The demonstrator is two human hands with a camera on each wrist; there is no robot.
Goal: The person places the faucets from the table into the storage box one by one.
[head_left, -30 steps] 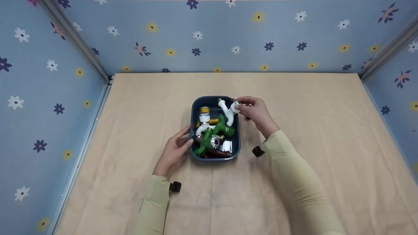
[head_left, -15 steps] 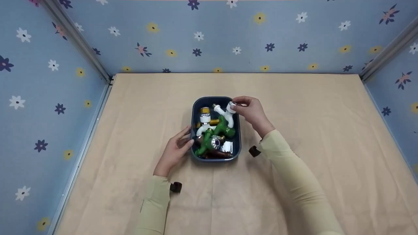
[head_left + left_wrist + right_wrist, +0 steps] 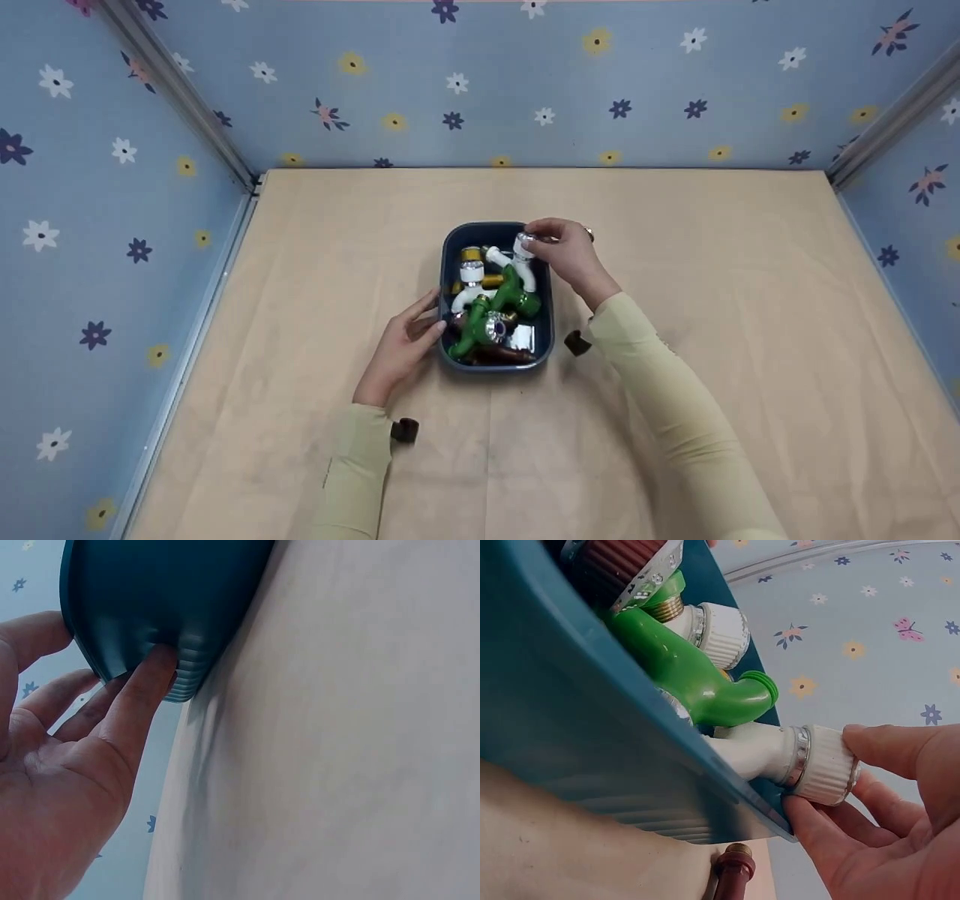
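Note:
A dark blue plastic bin (image 3: 442, 247) holds several taps. My right hand (image 3: 571, 255) pinches the ribbed knob of a white tap (image 3: 823, 765) between thumb and fingers, at the bin's far right corner. The tap's body slants down inside, beside a green tap (image 3: 697, 682). My left hand (image 3: 401, 349) touches the bin's left outer wall; its fingers (image 3: 142, 697) lie fairly straight against it. Another green tap (image 3: 471, 330), a white tap with a yellow top (image 3: 472, 274) and dark red pieces (image 3: 502, 354) share the bin.
Outside the bin, on the table beside its wall, lies a dark red tap (image 3: 735, 870), mostly hidden by my right hand in the head view. Flowered blue panels (image 3: 495, 82) enclose the beige tabletop (image 3: 337, 217) at the back and sides.
My right hand has moved left and slightly inward over the bin, bringing the white tap's knob with it. The tap's threaded end has dropped lower and leftward. The left hand has stayed in place.

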